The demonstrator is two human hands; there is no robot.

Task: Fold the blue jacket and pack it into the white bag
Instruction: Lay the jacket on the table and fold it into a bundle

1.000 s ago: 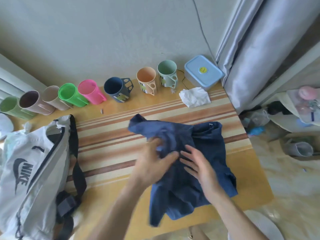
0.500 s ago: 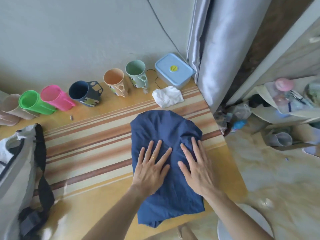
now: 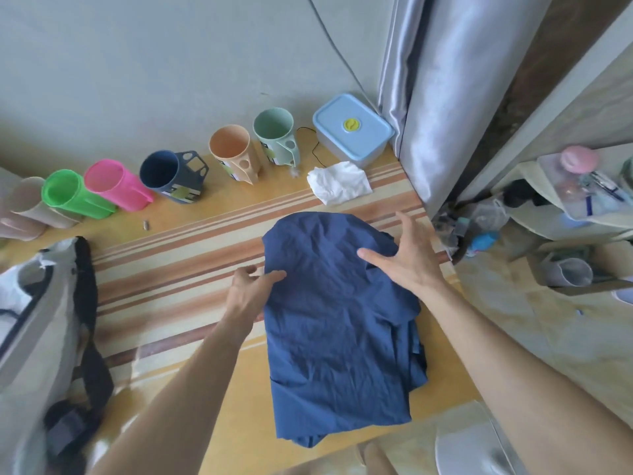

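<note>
The blue jacket [image 3: 335,323] lies folded into a long rectangle on the striped table, its near end hanging over the front edge. My left hand [image 3: 251,286] is at the jacket's left edge, with thumb and fingers pinching the cloth there. My right hand [image 3: 407,255] hovers with fingers spread over the jacket's upper right corner and holds nothing. The white bag [image 3: 30,337] with dark straps lies at the left edge of the table, partly out of view.
A row of plastic cups runs along the wall: green [image 3: 72,195], pink [image 3: 114,185], navy [image 3: 173,176], peach [image 3: 234,159], mint [image 3: 277,137]. A blue-lidded box [image 3: 352,130] and a crumpled white tissue [image 3: 337,183] sit behind the jacket. A grey curtain [image 3: 442,80] hangs at the right.
The jacket went from bunched to a flat folded rectangle. Both hands lifted off its middle: the left moved to its left edge, the right to its upper right corner.
</note>
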